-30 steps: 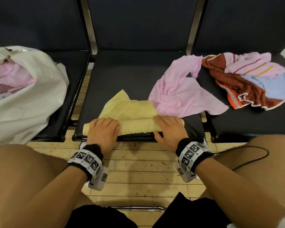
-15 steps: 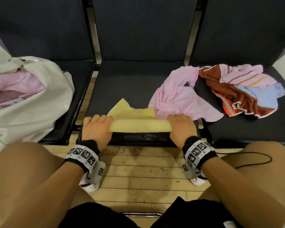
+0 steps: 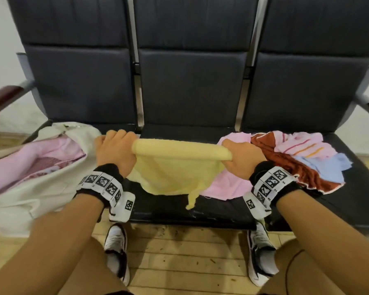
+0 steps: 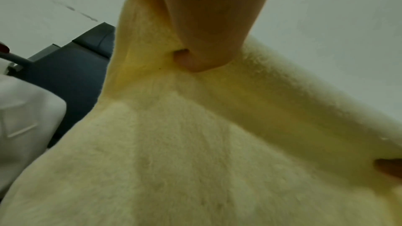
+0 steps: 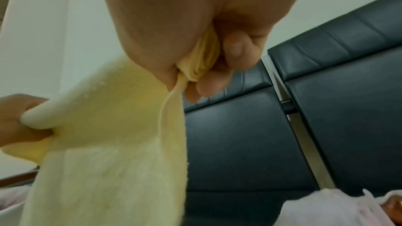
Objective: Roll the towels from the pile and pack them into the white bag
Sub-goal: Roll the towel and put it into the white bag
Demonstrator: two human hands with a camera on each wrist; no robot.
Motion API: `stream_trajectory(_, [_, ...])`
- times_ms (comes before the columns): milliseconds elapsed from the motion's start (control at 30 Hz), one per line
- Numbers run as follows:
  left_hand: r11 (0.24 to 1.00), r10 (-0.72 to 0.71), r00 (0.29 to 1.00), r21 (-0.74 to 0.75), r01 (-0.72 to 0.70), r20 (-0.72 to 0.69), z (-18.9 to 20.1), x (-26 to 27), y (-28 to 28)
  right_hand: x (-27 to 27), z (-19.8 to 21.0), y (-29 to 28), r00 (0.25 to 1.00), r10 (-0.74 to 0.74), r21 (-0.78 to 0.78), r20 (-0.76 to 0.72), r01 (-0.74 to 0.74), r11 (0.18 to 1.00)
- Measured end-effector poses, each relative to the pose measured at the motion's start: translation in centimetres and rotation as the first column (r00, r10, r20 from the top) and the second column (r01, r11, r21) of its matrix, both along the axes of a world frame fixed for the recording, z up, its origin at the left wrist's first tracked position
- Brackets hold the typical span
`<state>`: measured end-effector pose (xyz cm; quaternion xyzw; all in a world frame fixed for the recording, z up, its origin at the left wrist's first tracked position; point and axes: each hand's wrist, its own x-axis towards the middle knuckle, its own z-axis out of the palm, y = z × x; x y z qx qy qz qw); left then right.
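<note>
Yellow terry towel (image 3: 175,167), partly rolled, hangs gripped at each end by left hand (image 3: 115,150) and right hand (image 3: 241,158); white fabric bag (image 3: 30,188) at left holds pink towels; the right-hand pile (image 3: 296,158) remains.

white bag (image 3: 30,194): cut off at left edge of head view; contents only partly seen.
pink towel (image 3: 226,184): largely hidden behind yellow towel (image 3: 175,171) and right hand (image 3: 241,158).
left hand (image 4: 202,15): cropped by top edge in wrist view (fingertips not seen).
brown towel (image 3: 285,165): partly buried under other towels.

soft even indoor light, blurred wrist views, edges bowed.
</note>
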<state>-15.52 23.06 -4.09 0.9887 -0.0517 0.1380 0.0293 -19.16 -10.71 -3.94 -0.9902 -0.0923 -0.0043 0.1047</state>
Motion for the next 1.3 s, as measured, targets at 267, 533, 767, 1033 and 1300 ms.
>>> stream_trajectory(267, [0.995,0.067,0.993,-0.082,-0.059,0.100,5.6,2.8,0.2,3.7,6.5,1.1,0.956,-0.219,0.038,0.195,0.216,0.976])
stream_trajectory(533, [0.982,0.074,0.950,-0.187,-0.017,0.303,8.2,4.3,0.0,5.4,9.4,0.7,0.821,-0.350,0.279,0.451,0.242,0.929])
stream_trajectory(767, [1.000,-0.024,0.997,-0.017,0.023,-0.067,-3.4,2.4,0.1,2.4,-4.1,-1.3,0.958,-0.218,0.035,0.188,0.216,0.976])
stream_trajectory(1033, [0.978,-0.003,0.819,0.168,0.122,-0.574,-15.6,-4.1,1.0,-4.4,-17.1,-1.4,0.927,-0.091,-0.188,-0.364,0.022,0.982])
stream_trajectory(1300, [0.998,0.017,0.838,0.063,0.021,-0.546,-16.5,-5.0,2.4,-3.5,-16.4,-1.1,0.889,0.026,0.079,-0.458,0.011,0.997])
